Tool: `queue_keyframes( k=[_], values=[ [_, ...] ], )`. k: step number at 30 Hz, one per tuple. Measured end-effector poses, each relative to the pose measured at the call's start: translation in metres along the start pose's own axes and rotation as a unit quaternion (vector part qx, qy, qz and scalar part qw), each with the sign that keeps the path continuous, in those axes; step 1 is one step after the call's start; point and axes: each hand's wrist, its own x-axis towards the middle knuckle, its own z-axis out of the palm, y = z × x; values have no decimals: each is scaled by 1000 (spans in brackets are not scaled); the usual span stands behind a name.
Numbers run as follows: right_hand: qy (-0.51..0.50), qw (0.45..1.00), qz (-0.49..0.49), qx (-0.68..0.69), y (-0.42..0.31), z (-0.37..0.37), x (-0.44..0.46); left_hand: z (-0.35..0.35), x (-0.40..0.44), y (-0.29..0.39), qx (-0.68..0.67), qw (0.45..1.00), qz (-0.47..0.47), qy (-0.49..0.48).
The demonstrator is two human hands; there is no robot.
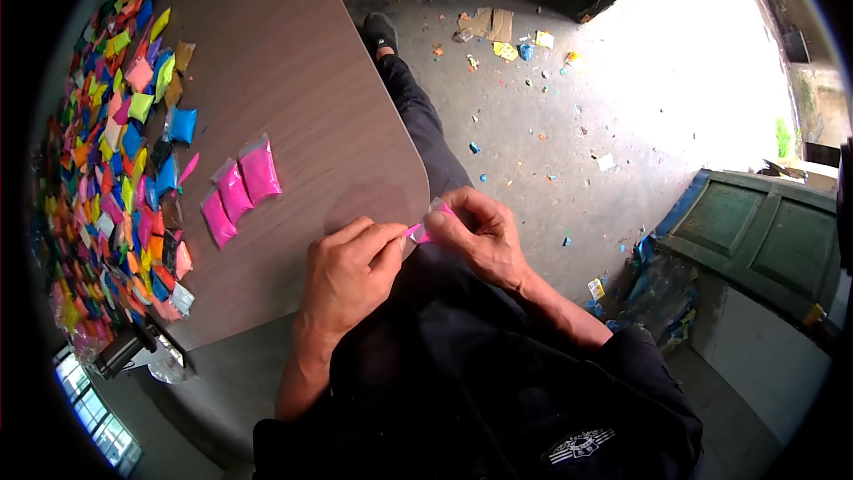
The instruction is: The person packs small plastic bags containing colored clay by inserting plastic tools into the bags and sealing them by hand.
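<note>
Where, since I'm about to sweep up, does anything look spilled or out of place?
On the floor: torn cardboard, a blue scrap and small colored bits lie scattered beside the table, like dropped litter.

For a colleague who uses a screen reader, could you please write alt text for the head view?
A person's left hand and right hand pinch a small pink item between them by a brown table. Three pink packets lie in a row on it, beside many colourful packets; scraps litter the floor at right.
</note>
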Motion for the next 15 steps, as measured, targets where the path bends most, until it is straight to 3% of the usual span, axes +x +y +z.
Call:
queue_keyframes(
  k=[15],
  values=[
    [-27,999,-37,4,5,-3,2,-5,8,0,-84,993,-74,-30]
  ],
)
